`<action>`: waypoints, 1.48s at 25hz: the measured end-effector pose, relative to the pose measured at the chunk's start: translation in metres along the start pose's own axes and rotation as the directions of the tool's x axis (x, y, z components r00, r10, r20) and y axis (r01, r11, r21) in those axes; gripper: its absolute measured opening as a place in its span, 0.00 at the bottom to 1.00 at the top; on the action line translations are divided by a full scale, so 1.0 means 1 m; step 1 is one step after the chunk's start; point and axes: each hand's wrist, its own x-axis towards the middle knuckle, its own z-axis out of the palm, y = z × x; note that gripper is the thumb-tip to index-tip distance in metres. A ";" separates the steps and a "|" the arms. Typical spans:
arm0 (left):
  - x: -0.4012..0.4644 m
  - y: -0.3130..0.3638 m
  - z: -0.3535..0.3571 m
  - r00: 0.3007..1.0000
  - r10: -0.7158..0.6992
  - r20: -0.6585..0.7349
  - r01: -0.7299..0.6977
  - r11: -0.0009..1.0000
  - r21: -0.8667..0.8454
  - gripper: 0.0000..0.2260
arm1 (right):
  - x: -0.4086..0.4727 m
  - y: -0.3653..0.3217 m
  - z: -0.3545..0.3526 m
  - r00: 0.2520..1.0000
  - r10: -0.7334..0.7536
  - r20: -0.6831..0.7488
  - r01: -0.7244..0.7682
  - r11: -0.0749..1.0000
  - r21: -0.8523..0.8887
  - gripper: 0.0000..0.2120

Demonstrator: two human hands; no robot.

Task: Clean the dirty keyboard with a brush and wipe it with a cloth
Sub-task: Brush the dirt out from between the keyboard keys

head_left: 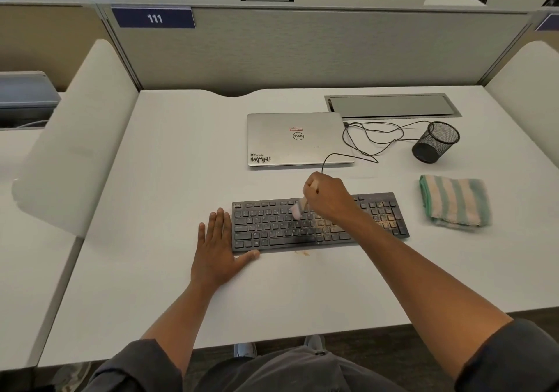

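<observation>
While cloth (454,202) waits beside keyboard (317,225) (laptop (298,139) behind).

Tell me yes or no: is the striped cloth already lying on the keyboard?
No, the striped cloth lies folded on the desk to the right of the keyboard, apart from it.

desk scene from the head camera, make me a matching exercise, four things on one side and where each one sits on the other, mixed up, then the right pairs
Things:
1. keyboard
2. cloth
3. laptop
4. mesh cup

Places:
A. folded on the desk, right of the keyboard
B. beyond the cloth, by the tangled cable
C. under the brush, nearest the person
D. closed, beyond the keyboard

Pairs: 1-C, 2-A, 3-D, 4-B
</observation>
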 end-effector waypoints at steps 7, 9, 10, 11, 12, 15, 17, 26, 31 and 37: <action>0.000 0.001 -0.001 1.000 0.002 0.004 -0.002 1.000 -0.015 0.58 | -0.005 0.014 -0.009 0.998 -0.029 -0.052 0.019 0.984 -0.176 0.09; -0.001 0.001 -0.001 1.000 0.003 0.001 -0.003 1.000 -0.011 0.58 | -0.006 0.015 -0.008 0.995 -0.095 0.004 0.095 0.992 -0.080 0.07; -0.001 0.000 -0.001 1.000 0.000 -0.001 0.000 1.000 -0.010 0.58 | -0.008 0.015 -0.004 0.990 -0.122 0.066 0.125 0.991 -0.051 0.06; -0.001 0.000 -0.001 1.000 -0.002 0.001 0.002 1.000 -0.015 0.58 | -0.011 0.016 -0.002 0.983 -0.136 0.126 0.143 0.988 -0.053 0.06; 0.000 0.000 -0.001 1.000 -0.004 0.005 0.004 1.000 -0.017 0.58 | -0.014 0.018 -0.003 0.978 -0.130 0.165 0.146 0.986 -0.084 0.06; -0.001 0.001 -0.002 1.000 0.003 0.005 -0.003 1.000 -0.011 0.58 | -0.011 0.023 -0.017 0.987 -0.066 0.144 0.097 0.972 -0.216 0.05; -0.001 0.000 -0.002 1.000 -0.001 0.000 0.001 1.000 -0.009 0.58 | -0.010 0.018 -0.022 0.992 -0.067 0.105 0.090 0.968 -0.233 0.05; -0.001 0.000 -0.002 1.000 0.003 0.004 -0.003 1.000 -0.004 0.57 | -0.025 0.028 -0.018 0.994 -0.059 0.095 0.062 0.998 -0.027 0.07; -0.001 0.000 -0.003 1.000 -0.009 0.025 0.008 1.000 0.025 0.58 | -0.024 0.021 -0.001 0.991 -0.082 0.104 0.081 0.997 0.016 0.06; -0.001 0.000 -0.002 1.000 -0.005 0.013 0.004 1.000 0.008 0.58 | -0.023 0.022 -0.009 0.993 -0.023 0.116 0.024 1.000 -0.001 0.07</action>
